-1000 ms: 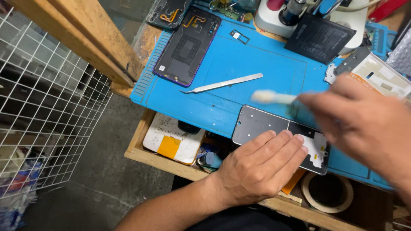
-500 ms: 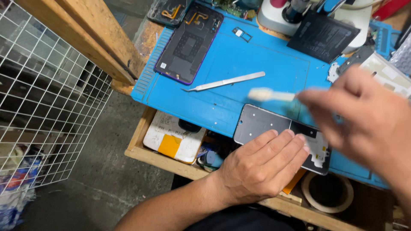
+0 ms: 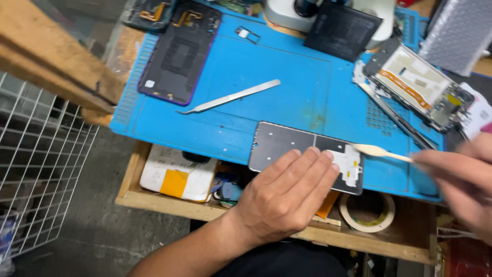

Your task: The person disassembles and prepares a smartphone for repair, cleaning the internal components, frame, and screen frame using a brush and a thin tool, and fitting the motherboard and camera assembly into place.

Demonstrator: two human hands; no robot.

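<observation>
A dark phone screen panel (image 3: 287, 141) lies face down near the front edge of a blue work mat (image 3: 287, 72). My left hand (image 3: 287, 195) rests flat on its lower half, fingers spread over it. My right hand (image 3: 458, 182), blurred at the right edge, holds a thin stick with a pale flat tip (image 3: 376, 151). That tip sits at the panel's right end, by a white patch (image 3: 351, 164).
Metal tweezers (image 3: 230, 96) lie mid-mat. A purple-edged phone back cover (image 3: 179, 54) is at the left, a black battery (image 3: 346, 31) at the back, an opened phone frame (image 3: 423, 84) at the right. A tape roll (image 3: 369, 213) sits in the wooden drawer below. A wire rack (image 3: 36, 174) stands left.
My right hand with the stick has pulled away to the right, from above the panel's middle to its right end. The view has shifted; my left hand stays on the panel.
</observation>
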